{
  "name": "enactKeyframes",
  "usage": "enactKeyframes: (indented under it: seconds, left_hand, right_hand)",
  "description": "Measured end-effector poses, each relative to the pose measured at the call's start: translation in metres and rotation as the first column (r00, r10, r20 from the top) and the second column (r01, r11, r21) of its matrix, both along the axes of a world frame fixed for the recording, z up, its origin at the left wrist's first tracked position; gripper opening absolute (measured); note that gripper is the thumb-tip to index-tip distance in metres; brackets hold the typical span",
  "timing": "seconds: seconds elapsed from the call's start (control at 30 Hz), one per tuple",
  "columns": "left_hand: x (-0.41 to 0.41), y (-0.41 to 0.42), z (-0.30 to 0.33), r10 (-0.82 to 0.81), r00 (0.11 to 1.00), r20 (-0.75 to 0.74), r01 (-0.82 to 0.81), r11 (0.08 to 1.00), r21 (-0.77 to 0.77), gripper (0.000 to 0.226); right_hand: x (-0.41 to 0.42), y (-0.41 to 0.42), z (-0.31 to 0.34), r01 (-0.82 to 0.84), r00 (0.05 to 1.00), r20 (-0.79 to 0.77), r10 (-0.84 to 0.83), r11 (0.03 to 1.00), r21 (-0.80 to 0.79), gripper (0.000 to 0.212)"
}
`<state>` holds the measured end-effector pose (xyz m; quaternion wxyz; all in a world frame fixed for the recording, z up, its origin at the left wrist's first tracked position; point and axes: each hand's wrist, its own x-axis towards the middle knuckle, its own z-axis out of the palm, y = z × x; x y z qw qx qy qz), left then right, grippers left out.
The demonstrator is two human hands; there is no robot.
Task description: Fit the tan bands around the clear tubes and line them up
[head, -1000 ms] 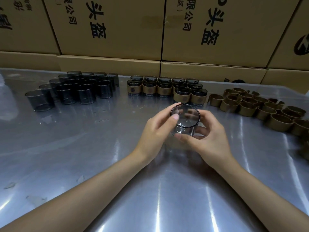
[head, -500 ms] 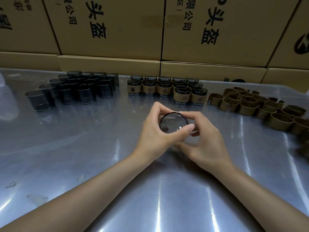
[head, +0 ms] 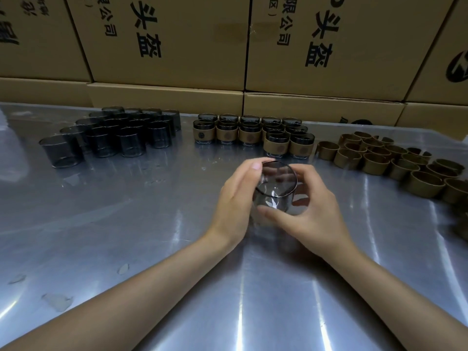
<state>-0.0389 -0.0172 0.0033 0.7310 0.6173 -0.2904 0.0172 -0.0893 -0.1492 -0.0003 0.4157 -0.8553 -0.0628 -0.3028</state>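
Note:
A clear smoky tube [head: 276,186] is held just above the table's middle, tilted with its open rim toward me. My left hand [head: 235,198] grips its left side, thumb on the rim. My right hand [head: 311,211] holds its right side and bottom. No band shows on it. Bare tubes [head: 114,138] stand grouped at the back left. Banded tubes [head: 253,134] stand in rows at the back centre. Loose tan bands [head: 395,163] lie at the back right.
The shiny metal table [head: 126,224] has small scraps [head: 57,301] near its front left. Stacked cardboard boxes [head: 177,46] wall off the back edge.
Both hands have turned the tube: its rim faced up a second ago, tipped toward me and left, and now it sits tilted and more upright between my hands.

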Motion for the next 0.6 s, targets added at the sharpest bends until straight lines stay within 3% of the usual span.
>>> enactKeyframes:
  seconds: [0.07,0.13,0.2,0.27,0.33,0.4,0.53,0.6]
  left_hand:
    - [-0.003,0.001,-0.001,-0.081,0.997,0.004,0.081,0.996,0.042,0.042]
    - [-0.005,0.002,-0.003,-0.111,0.991,0.077,0.102,0.989,0.107,0.064]
    - [-0.007,0.003,-0.003,-0.086,0.970,0.228,0.043,0.981,0.188,0.073]
    - [-0.009,0.002,-0.004,-0.020,0.910,0.414,-0.082,0.970,0.227,0.073]
    - [-0.009,0.000,-0.003,0.057,0.855,0.515,-0.187,0.961,0.204,0.066]
    - [-0.009,0.000,-0.002,0.115,0.825,0.553,-0.240,0.958,0.159,0.059]
    - [-0.010,0.003,0.001,0.152,0.843,0.516,-0.241,0.965,0.109,0.053]
    - [-0.013,0.003,0.003,0.141,0.859,0.492,-0.216,0.971,0.100,0.051]
  right_hand:
    - [0.000,0.001,0.004,-0.051,0.997,-0.042,0.060,0.981,0.188,0.064]
    - [-0.001,0.000,0.007,-0.111,0.986,-0.061,0.153,0.894,0.433,0.059]
    - [-0.001,0.000,0.012,-0.117,0.958,-0.115,0.263,0.724,0.680,0.050]
    - [-0.002,0.000,0.015,-0.114,0.910,-0.139,0.391,0.557,0.822,0.039]
    - [-0.004,0.000,0.018,-0.132,0.853,-0.131,0.505,0.452,0.882,0.034]
    - [-0.005,-0.004,0.019,-0.156,0.789,-0.130,0.600,0.401,0.903,0.048]
    - [-0.006,-0.008,0.020,-0.155,0.706,-0.178,0.686,0.395,0.905,0.078]
    - [-0.005,-0.008,0.021,-0.080,0.730,-0.221,0.647,0.402,0.912,0.074]
